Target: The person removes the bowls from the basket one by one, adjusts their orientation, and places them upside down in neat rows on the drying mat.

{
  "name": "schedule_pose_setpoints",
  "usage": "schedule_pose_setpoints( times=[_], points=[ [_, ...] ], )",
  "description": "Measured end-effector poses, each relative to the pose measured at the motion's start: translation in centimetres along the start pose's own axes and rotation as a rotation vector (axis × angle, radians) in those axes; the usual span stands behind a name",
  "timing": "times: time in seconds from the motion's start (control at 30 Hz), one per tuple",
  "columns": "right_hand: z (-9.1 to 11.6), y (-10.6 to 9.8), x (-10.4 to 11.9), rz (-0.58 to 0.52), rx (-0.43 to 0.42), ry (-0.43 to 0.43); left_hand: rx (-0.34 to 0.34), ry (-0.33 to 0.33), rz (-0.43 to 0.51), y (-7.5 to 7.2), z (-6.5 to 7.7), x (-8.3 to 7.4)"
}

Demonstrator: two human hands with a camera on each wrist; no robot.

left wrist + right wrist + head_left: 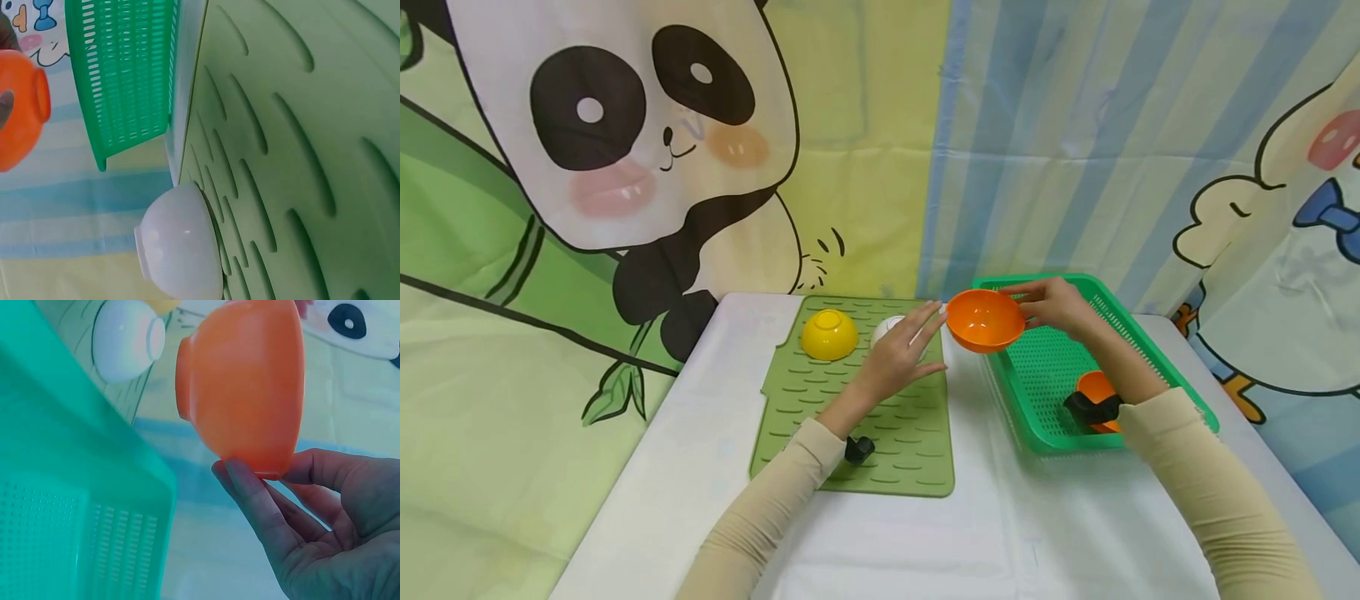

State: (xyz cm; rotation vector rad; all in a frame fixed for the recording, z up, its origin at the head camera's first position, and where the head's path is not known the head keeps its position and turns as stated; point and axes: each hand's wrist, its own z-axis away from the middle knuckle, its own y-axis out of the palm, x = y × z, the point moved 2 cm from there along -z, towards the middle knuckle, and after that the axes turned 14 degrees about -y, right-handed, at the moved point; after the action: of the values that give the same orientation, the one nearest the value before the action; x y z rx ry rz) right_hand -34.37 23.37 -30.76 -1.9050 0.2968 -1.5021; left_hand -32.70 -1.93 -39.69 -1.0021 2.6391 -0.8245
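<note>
2 wrinkled beige sleeves point(1217, 492) are worn with 2 black wrist cameras point(860, 451).

Both arms point(763, 512) reach forward — left hand point(897, 354) with fingers extended, thumb apart; right hand point(1060, 310) pinching between thumb and fingers.

The desk point(983, 454) leaves room at six o'clock from the orange bowl point(985, 323); the basket point(1045, 367) blocks four, the left grip point(895, 354) nine.
</note>
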Motion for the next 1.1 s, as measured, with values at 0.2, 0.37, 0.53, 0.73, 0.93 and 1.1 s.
schedule_pose_setpoints(
  times=[0.2,0.37,0.53,0.73,0.93,1.1],
  points=[
    [0.2,1.0,1.2,0.005,0.038,-0.041,-0.085,0.067,0.042,-0.1,-0.1,-0.4],
    [0.4,1.5,1.9,-0.010,0.056,-0.049,-0.131,0.130,0.034,-0.3,0.1,-0.7],
    [0.4,1.9,2.2,-0.040,0.070,-0.068,-0.145,0.165,0.013,-0.1,0.3,-1.0],
    [0.4,2.2,2.7,-0.053,0.083,-0.080,-0.186,0.193,-0.065,0.0,0.5,-1.1],
    [0.5,2.4,3.1,-0.063,0.084,-0.079,-0.219,0.195,-0.078,0.3,0.6,-0.8],
    [0.4,2.7,3.2,-0.083,0.089,-0.072,-0.223,0.195,-0.093,0.4,0.9,-0.5]
  ],
)
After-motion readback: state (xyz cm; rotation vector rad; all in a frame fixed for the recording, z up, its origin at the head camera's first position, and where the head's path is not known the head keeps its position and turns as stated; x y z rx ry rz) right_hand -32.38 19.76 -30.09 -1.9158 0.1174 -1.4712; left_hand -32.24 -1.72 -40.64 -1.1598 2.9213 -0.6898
